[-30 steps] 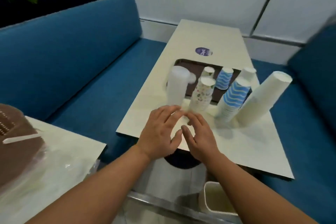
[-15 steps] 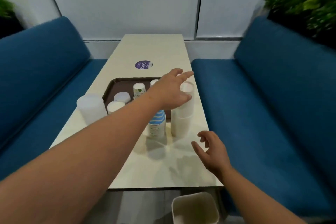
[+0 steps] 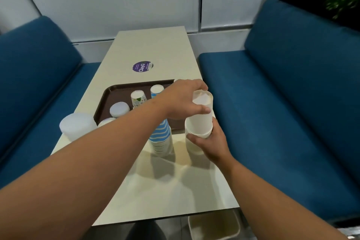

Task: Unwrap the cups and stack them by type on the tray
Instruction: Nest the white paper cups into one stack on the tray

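The table (image 3: 163, 50) carries a brown tray (image 3: 116, 93) near its middle. On the tray several short stacks stand upside down already: a blue striped one (image 3: 156, 89), a leaf-printed one (image 3: 138, 99) and a pale translucent one (image 3: 119, 109), so part of the sorting looks done. Outside the tray there remain a big translucent stack (image 3: 78, 125) at the left edge, a tall striped stack (image 3: 160, 140) just in front of the tray, and the white stack (image 3: 200, 117) at the right edge. These three, I judge, have to go to the tray yet. Whether wrap is left on them I cannot tell; the picture is soft there.

The white stack stands about upright, long axis vertical, its closed bottoms pointing up. The left hand (image 3: 181, 101) grasps its top from above with curled fingers, and the right hand (image 3: 210, 142) wraps around its lower part.
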Motion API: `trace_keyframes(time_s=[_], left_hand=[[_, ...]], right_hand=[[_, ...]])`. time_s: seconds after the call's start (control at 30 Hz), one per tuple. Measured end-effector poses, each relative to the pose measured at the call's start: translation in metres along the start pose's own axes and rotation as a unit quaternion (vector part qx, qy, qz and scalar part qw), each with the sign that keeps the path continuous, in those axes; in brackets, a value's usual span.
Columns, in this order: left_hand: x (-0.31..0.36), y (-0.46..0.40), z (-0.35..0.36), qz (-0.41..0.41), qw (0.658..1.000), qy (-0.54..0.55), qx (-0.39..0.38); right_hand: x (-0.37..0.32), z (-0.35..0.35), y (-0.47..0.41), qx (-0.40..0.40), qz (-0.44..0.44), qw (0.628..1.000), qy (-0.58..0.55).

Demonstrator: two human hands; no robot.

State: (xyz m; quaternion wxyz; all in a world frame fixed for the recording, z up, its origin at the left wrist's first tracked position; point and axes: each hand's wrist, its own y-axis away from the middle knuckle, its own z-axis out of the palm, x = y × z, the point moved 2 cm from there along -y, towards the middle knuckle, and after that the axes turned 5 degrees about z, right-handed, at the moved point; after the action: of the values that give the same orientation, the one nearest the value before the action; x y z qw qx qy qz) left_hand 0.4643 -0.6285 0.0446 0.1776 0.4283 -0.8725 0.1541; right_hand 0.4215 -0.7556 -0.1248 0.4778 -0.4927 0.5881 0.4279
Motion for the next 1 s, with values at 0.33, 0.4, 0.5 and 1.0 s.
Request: trace_keyframes(time_s=[0.33, 0.4, 0.5, 1.0], left_hand=[[0.000, -0.013, -0.018, 0.064, 0.997, -0.005, 0.047], [0.000, -0.012, -0.015, 0.074, 0.997, -0.013, 0.012], [-0.003, -0.012, -0.019, 0.082, 0.996, 0.019, 0.005], [-0.089, -0.097, -0.055, -0.042, 0.979, 0.049, 0.193]], right_hand=[[0.008, 0.002, -0.006, 0.037, -0.016, 0.999, -0.033], [0.009, 0.004, -0.006, 0.044, -0.021, 0.998, -0.034], [0.013, 0.007, -0.006, 0.052, -0.020, 0.998, -0.040], [0.032, 0.012, -0.011, 0.071, 0.003, 0.997, 0.010]])
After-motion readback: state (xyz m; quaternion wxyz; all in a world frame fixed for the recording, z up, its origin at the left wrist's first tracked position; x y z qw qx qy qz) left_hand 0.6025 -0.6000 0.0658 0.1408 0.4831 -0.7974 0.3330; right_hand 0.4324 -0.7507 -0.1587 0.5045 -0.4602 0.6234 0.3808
